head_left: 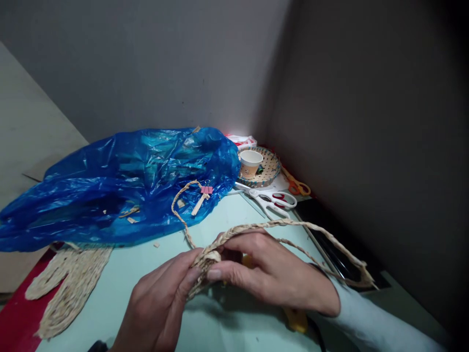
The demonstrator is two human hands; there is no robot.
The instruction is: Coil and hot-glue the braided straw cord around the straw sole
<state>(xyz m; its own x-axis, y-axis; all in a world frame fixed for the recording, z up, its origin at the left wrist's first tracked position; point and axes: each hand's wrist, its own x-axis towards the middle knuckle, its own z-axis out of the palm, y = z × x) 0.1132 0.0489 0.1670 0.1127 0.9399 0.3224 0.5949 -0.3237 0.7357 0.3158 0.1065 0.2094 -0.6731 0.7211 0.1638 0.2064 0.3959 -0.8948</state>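
My left hand [161, 303] and my right hand [271, 269] meet low in the middle of the head view, both pinched on a braided straw cord [289, 224]. The fingers close round a small wound knot of the braid between the thumbs. From there the cord loops right over my right wrist to a frayed end and runs left up towards a pink binder clip [206, 189] lying on a blue plastic bag [120, 181]. Something yellow [296, 319] lies partly hidden under my right hand.
A pale green table top [227, 215] holds white-handled scissors [273, 199], orange scissors [298, 187] and a woven tray [269, 168] with a paper cup [250, 162] in the far corner. Flat woven straw pieces [69, 283] lie at the left over a red mat. Grey walls close in behind and right.
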